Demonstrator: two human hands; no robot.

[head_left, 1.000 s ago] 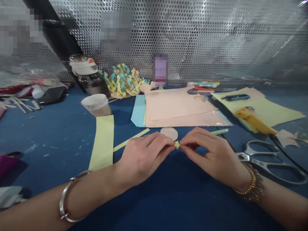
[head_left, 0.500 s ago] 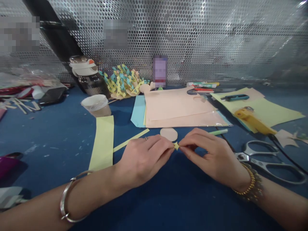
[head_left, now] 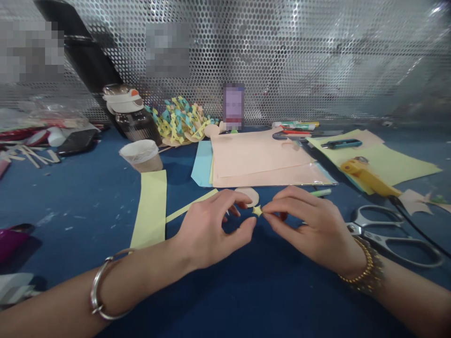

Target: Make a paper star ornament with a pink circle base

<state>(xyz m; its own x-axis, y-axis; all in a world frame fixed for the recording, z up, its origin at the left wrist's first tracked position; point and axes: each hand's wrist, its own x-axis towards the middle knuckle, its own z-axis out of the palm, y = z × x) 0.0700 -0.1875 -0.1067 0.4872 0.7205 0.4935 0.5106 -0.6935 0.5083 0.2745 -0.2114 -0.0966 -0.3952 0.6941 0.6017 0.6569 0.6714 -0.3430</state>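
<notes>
In the head view, the star is sitting at five o'clock from the disc, looking like light paper, probably easily crushed and best held by its points. The right hand is pinching its three-o'clock point; the left hand is hovering at nine o'clock, thumb and fingers parted, clear of it.

Left hand now off yellow star
</notes>
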